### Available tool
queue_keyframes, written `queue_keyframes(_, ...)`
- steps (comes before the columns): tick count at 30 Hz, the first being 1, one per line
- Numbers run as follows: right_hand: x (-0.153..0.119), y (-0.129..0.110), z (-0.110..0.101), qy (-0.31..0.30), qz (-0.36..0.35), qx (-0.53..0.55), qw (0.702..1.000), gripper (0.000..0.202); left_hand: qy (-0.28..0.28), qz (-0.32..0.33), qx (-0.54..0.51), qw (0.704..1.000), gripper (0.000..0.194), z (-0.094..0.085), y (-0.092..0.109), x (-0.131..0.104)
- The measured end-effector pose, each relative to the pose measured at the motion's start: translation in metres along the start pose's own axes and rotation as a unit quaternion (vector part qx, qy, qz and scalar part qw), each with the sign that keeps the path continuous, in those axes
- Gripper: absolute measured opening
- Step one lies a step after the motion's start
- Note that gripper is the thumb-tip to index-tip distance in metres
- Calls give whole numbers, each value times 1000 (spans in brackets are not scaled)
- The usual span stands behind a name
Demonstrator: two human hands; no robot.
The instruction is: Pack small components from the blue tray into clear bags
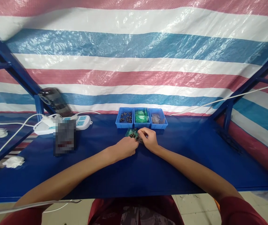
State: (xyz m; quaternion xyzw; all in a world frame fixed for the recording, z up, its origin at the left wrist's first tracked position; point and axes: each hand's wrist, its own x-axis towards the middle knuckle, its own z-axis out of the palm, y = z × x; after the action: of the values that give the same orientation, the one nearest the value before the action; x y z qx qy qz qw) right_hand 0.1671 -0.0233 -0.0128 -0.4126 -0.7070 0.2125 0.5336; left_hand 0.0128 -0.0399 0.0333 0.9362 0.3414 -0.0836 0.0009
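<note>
In the head view, my left hand [127, 147] is closed in a fist-like grip just in front of the blue bins. My right hand [150, 140] meets it, thumb and forefinger pinched together. A small green circuit board [129, 132] with dark bits on it shows just beyond my left fingers. Between the two hands lies something small, dark and partly see-through, mostly covered by my fingers; I cannot make out what each hand grips. Behind them stand a bin of small black parts [126, 117], a bin of green boards [141, 116] and a bin of greyish pieces [156, 118].
On the left, a white power strip [83, 122] with cables sits behind a blurred dark object [65, 137]. A dark cylindrical item [55, 100] leans near the frame post. Crumpled white tissue [14, 161] lies at far left. A striped sheet [134, 78] hangs behind the blue table [171, 175].
</note>
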Motion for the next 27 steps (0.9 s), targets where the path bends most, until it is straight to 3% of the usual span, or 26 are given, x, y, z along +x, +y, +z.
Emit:
queue_keyframes(11, 0, 0, 1, -3, 0, 4, 1000, 30, -17, 0, -29, 999, 36, -3, 5, -7)
queue_keyframes(27, 0, 2, 2, 0, 12, 14, 1000, 29, -28, -17, -30, 999, 34, 2, 6, -5)
